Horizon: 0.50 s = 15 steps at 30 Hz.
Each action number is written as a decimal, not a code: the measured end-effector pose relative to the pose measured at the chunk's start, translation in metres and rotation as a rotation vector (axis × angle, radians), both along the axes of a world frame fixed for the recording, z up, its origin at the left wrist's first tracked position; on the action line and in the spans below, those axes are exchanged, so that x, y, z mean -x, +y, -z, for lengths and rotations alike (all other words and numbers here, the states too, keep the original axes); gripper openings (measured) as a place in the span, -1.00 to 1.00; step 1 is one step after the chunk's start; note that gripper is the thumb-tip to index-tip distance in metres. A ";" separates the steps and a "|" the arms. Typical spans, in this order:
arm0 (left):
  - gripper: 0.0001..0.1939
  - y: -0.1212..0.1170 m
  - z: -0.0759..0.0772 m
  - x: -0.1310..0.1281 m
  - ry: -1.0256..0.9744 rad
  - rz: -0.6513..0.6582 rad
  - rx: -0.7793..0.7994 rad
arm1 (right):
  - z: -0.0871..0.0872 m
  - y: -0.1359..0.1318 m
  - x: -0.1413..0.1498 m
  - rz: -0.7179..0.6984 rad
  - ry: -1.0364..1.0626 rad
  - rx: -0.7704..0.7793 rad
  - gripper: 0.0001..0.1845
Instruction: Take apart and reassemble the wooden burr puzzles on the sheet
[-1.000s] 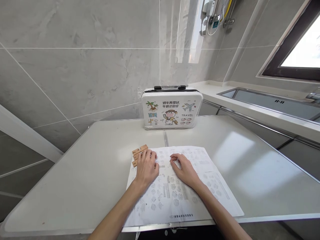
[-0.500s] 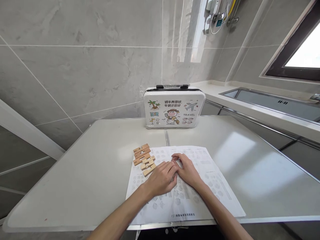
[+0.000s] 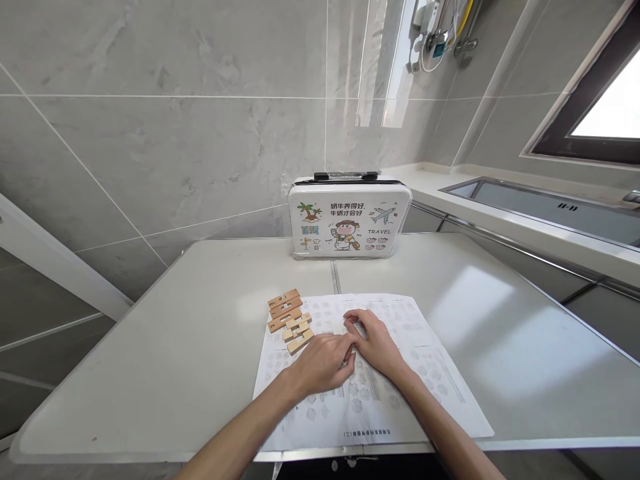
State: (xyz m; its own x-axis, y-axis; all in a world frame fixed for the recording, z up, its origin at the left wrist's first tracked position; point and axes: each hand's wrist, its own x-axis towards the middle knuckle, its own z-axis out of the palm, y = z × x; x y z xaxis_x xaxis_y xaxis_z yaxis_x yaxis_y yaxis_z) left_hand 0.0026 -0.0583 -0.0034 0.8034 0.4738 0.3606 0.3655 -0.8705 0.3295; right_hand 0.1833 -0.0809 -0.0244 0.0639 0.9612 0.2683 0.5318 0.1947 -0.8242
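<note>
My left hand [image 3: 324, 360] rests on a printed paper sheet [image 3: 400, 407] with its fingers curled inward, touching my right hand near the thumb. Whatever may be under those fingers is hidden. My right hand [image 3: 377, 343] lies on the sheet too, its fingers loosely bent and apart from the thumb, with nothing visible between them. Left of my left hand, several notched wooden puzzle pieces [image 3: 285, 308] lie in a slanting row, partly on the sheet's upper left corner. The upper ones are darker brown, the lower ones [image 3: 300, 341] paler.
A white cartoon-printed case [image 3: 320, 247] with a black handle stands upright at the back of the white folding table [image 3: 150, 373]. The table's centre seam [image 3: 335, 277] runs toward the sheet. Grey tiled wall [image 3: 200, 153] rises behind; a counter with a sink [image 3: 545, 207] is at right.
My left hand has flattened a little, its knuckles lower and its fingers drawn slightly back. My right hand keeps its place. The wooden pieces lie as before; the view shifted very slightly.
</note>
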 end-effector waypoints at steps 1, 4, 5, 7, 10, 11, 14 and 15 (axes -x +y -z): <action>-0.85 0.000 0.000 0.000 0.001 0.000 -0.001 | 0.000 0.000 0.000 -0.002 0.002 0.002 -0.80; -0.86 0.001 0.002 0.000 0.006 0.002 -0.006 | -0.001 -0.001 0.000 -0.011 0.005 0.017 -0.80; -0.86 0.001 0.002 0.000 0.007 0.003 -0.007 | -0.001 -0.001 -0.001 -0.012 0.006 0.022 -0.80; -0.86 0.001 0.002 0.000 0.006 0.007 -0.006 | -0.001 -0.001 -0.001 -0.012 0.010 0.026 -0.80; -0.86 0.001 0.002 0.000 0.000 0.011 -0.006 | -0.001 -0.001 -0.001 -0.015 0.014 0.026 -0.80; -0.86 0.001 0.002 0.000 -0.002 0.010 -0.006 | 0.000 -0.001 -0.001 -0.017 0.015 0.026 -0.81; -0.86 0.000 0.001 0.000 -0.006 0.012 -0.009 | 0.000 -0.001 -0.001 -0.015 0.017 0.026 -0.81; -0.86 0.000 0.000 0.000 -0.007 0.013 -0.009 | 0.000 -0.001 -0.001 -0.016 0.019 0.025 -0.81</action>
